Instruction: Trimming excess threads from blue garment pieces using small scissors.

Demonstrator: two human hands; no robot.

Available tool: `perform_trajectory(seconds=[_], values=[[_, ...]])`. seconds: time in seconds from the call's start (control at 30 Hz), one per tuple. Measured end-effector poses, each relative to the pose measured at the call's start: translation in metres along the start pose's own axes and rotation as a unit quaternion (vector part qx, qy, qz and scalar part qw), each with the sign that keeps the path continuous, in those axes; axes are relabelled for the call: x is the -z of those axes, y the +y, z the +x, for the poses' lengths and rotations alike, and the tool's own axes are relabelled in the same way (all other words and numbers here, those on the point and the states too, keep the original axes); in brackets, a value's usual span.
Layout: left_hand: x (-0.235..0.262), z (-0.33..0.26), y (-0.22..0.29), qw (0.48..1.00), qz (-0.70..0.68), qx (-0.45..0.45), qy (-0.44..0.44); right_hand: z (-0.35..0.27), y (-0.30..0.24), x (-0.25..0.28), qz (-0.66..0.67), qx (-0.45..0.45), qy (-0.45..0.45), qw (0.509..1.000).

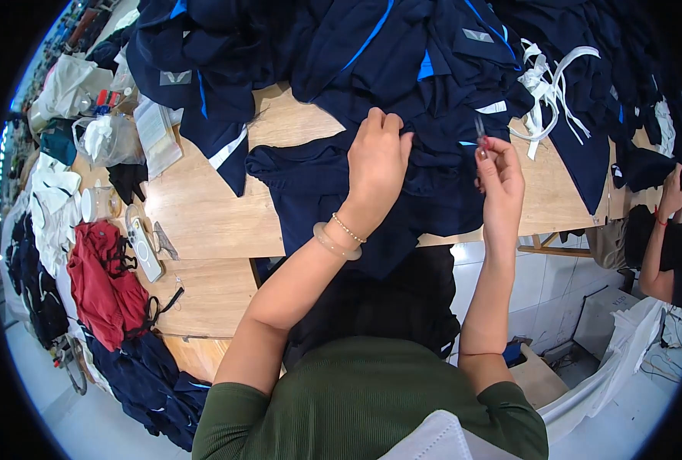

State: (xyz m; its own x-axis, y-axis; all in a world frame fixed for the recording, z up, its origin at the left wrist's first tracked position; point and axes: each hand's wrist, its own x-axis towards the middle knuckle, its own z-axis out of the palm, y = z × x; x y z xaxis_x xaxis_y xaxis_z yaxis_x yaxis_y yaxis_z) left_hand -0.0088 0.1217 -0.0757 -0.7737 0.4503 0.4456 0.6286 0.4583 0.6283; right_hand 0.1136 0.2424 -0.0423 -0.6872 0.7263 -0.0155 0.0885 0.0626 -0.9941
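A navy garment lies across the table edge in front of me, part of it hanging toward my lap. My left hand is over its middle, fingers curled down and closed on the cloth; the fingertips are partly hidden. To the right, my right hand holds a pair of small thread snips with the narrow tips pointing away from me. Those tips are just above the navy cloth, close to a white strip.
A heap of navy garments with blue piping fills the far side. White tapes lie right of it. On the left are a red cloth bag, a phone and plastic bags. At far right shows another person's hand.
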Motion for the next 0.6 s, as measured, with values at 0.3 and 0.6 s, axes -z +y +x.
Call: perform_trajectory(seconds=[0.3, 0.6], values=[[0.004, -0.009, -0.010, 0.991, -0.123, 0.010, -0.054, -0.004, -0.010, -0.008, 0.094, -0.207, -0.117, 0.967], [0.014, -0.016, -0.010, 0.919, -0.342, 0.154, -0.120, 0.009, -0.005, -0.018, 0.059, -0.224, -0.128, 0.964]])
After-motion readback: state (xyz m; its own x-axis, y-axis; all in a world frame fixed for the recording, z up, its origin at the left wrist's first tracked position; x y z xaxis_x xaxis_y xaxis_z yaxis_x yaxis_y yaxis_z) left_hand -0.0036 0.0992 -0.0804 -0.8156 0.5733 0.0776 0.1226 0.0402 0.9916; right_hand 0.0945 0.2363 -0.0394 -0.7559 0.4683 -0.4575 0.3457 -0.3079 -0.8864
